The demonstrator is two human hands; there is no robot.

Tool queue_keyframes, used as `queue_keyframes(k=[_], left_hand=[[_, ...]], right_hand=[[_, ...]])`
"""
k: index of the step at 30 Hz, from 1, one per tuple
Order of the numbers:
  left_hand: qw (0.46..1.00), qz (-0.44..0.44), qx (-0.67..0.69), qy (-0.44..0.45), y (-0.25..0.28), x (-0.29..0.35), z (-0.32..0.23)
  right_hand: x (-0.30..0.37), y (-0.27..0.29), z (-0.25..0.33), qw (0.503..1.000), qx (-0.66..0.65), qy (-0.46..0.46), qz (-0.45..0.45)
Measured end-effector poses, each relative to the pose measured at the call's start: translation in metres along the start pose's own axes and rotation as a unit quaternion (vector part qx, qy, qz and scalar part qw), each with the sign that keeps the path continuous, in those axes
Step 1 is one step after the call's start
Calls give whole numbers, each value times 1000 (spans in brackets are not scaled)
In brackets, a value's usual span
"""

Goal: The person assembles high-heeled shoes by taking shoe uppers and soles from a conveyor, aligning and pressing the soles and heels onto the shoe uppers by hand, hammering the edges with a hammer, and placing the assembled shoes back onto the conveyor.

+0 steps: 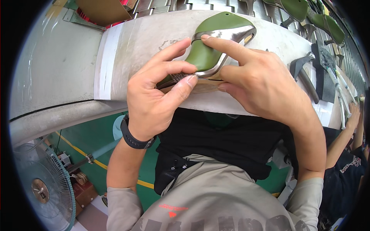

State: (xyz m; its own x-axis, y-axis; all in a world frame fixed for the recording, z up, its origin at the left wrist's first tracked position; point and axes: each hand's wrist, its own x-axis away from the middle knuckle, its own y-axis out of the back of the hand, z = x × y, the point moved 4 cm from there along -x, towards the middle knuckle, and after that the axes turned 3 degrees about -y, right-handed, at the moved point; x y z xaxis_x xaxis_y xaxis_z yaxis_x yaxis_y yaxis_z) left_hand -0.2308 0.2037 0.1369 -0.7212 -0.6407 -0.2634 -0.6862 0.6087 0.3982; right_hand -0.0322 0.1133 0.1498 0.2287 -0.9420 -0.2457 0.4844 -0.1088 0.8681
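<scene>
A green shoe last [206, 57] with a shiny silver shoe upper [231, 32] on it lies tilted on the pale worktop [150, 36] before me. My left hand [152, 90] is at its near left end, thumb and index finger pinching the edge of a dark mesh part [180, 76]. My right hand [258, 75] grips the other side: the index fingertip presses on a thin strap across the last, while the thumb and remaining fingers are at the near edge of the upper. The toe end is partly hidden behind my left hand.
A hammer [308, 79] lies at the right beside a dark block [325, 61] and white-handled tools [339, 92]. More green lasts [327, 26] stand along the metal slatted conveyor [185, 6]. Another person's hand [354, 115] is far right. A fan [42, 192] stands lower left.
</scene>
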Motion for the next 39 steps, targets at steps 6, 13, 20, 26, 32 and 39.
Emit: queue_keyframes(k=[6, 13, 20, 26, 32, 39], left_hand=[[996, -56, -65, 17, -18, -9, -10], [969, 105, -224, -16, -23, -75, -13], [972, 176, -134, -78, -70, -182, 26], [988, 77, 106, -78, -52, -105, 23], [982, 50, 119, -135, -29, -77, 11], [973, 41, 196, -116, -28, -78, 24]], right_hand=[[-2, 1, -4, 999, 43, 8, 17], [22, 14, -18, 977, 186, -57, -84], [20, 74, -19, 932, 276, -55, -228], [28, 56, -7, 942, -242, -146, -183], [10, 47, 50, 975, -49, 38, -212], [2, 18, 42, 949, 67, 109, -289]])
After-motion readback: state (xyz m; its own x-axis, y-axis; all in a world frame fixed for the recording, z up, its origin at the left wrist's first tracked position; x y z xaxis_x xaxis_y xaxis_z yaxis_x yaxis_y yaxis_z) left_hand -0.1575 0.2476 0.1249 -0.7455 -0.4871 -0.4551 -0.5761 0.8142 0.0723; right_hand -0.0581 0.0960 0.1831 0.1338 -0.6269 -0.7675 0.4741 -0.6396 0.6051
